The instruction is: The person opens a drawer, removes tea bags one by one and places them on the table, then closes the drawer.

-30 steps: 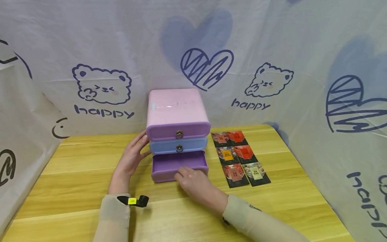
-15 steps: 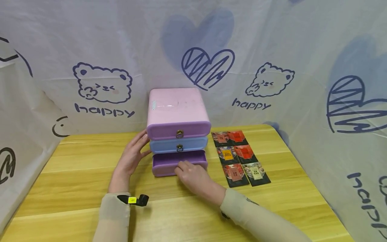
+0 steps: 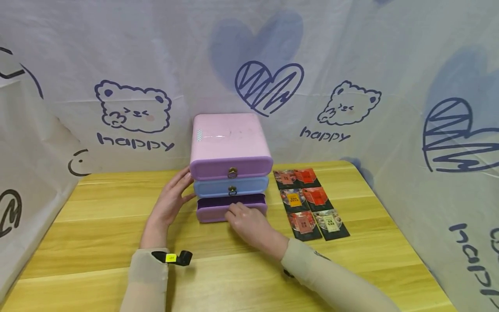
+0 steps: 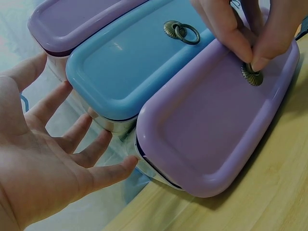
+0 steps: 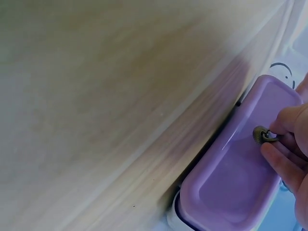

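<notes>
A small three-drawer cabinet (image 3: 230, 136) with a pink top stands at the back of the table. Its bottom purple drawer (image 3: 210, 214) is pulled partly out, showing a strip of dark purple inside. My right hand (image 3: 249, 223) pinches the drawer's brass ring pull (image 5: 264, 135) between thumb and fingers. Spread along the cabinet's left side, my left hand (image 4: 57, 144) has its fingers extended, fingertips right at the side wall and drawer edges. The blue middle drawer (image 4: 130, 62) and the purple top drawer (image 3: 210, 170) sit in line above, each with a ring pull.
Several flat dark packets (image 3: 304, 224) with red, orange and pale green labels lie in two columns right of the cabinet. A white printed cloth (image 3: 136, 52) hangs behind and beside the wooden table (image 3: 97, 225).
The bottom drawer has slid inward, away from me, and its opening has narrowed. My right hand has moved with it. The left hand stays at the cabinet's side.
</notes>
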`<state>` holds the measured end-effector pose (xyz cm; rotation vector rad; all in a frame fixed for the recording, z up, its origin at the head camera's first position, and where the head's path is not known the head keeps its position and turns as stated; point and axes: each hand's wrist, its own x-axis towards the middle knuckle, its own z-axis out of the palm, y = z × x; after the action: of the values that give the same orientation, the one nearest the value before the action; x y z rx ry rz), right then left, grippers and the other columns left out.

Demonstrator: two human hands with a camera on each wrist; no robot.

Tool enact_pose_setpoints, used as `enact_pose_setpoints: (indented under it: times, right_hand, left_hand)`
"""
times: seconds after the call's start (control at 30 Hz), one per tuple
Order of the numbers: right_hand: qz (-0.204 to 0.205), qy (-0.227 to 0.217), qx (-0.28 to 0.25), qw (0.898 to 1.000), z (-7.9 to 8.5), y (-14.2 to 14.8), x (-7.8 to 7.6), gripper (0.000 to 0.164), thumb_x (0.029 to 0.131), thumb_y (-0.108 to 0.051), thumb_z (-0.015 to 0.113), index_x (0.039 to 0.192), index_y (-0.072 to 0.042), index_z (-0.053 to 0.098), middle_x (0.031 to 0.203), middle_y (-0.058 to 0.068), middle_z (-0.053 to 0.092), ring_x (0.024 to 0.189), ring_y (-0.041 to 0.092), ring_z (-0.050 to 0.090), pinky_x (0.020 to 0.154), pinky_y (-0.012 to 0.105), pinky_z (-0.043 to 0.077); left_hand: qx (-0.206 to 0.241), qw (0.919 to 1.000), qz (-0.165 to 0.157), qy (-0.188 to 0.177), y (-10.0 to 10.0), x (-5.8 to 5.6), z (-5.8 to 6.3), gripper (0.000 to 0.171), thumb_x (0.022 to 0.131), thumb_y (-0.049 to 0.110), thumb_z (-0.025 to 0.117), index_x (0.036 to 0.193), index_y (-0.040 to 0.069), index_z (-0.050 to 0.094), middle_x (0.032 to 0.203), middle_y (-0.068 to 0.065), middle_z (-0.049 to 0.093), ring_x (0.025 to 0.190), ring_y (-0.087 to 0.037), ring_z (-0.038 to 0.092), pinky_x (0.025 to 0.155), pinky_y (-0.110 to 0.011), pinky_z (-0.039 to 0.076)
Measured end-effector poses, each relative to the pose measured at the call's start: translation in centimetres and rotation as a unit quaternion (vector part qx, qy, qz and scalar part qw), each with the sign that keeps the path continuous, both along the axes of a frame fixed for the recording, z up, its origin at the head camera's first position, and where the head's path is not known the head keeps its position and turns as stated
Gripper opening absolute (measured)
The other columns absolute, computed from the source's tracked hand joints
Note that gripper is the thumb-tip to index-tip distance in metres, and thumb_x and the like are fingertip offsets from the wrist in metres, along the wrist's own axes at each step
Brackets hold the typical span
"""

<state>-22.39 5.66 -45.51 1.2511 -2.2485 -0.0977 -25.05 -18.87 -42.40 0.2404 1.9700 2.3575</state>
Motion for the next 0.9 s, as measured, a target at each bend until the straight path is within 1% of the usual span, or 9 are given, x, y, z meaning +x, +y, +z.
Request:
enact_pose_setpoints:
  times: [0.07,0.27,0.6,0.73,0.9]
  right_hand:
    - [-0.002,0.0,-0.001,1.0,0.0,-0.1,-0.2,0.012,0.086,-0.005,0.053,0.091,-0.012,0.062,0.091,0.001,0.057,0.078,0.011,0.049,0.053,0.017,0.048]
    - [-0.006,0.013,-0.009,1.0,-0.4,-0.3,-0.8,0.011,0.087,-0.008,0.054,0.09,-0.012,0.063,0.09,0.001,0.058,0.078,0.013,0.052,0.052,0.02,0.05]
    - [-0.019,0.025,-0.005,0.999,-0.6,-0.5,-1.6,0.021,0.083,-0.001,0.05,0.091,-0.012,0.066,0.093,0.001,0.062,0.084,0.014,0.053,0.056,0.022,0.052]
    - [-0.022,0.021,-0.006,1.0,-0.7,-0.6,-1.8,0.021,0.084,-0.001,0.05,0.093,-0.011,0.066,0.095,0.002,0.062,0.085,0.015,0.053,0.058,0.023,0.052]
    - [-0.031,0.014,-0.008,0.999,-0.7,-0.8,-2.1,0.021,0.084,-0.002,0.05,0.094,-0.012,0.067,0.094,0.002,0.062,0.083,0.015,0.053,0.056,0.024,0.052]
  left_hand:
    - [-0.002,1.0,0.001,-0.001,0.0,0.0,0.0,0.049,0.092,0.041,0.05,0.137,0.024,0.04,0.143,-0.002,0.032,0.125,-0.021,0.028,0.099,-0.06,0.028]
    - [-0.002,1.0,0.002,-0.003,0.0,-0.1,0.0,0.05,0.091,0.042,0.05,0.137,0.024,0.04,0.143,-0.002,0.032,0.125,-0.02,0.028,0.099,-0.059,0.028]
    - [0.001,1.0,0.0,-0.002,0.0,0.0,0.0,0.049,0.092,0.04,0.049,0.137,0.024,0.04,0.143,-0.001,0.032,0.126,-0.02,0.028,0.099,-0.059,0.028]
    - [0.001,1.0,0.001,-0.002,0.0,0.0,0.0,0.049,0.092,0.04,0.049,0.137,0.024,0.041,0.143,-0.001,0.032,0.126,-0.02,0.028,0.099,-0.059,0.027]
    - [0.004,1.0,0.003,-0.005,0.0,0.0,0.0,0.049,0.092,0.04,0.05,0.137,0.024,0.041,0.143,-0.002,0.032,0.125,-0.019,0.028,0.099,-0.059,0.027]
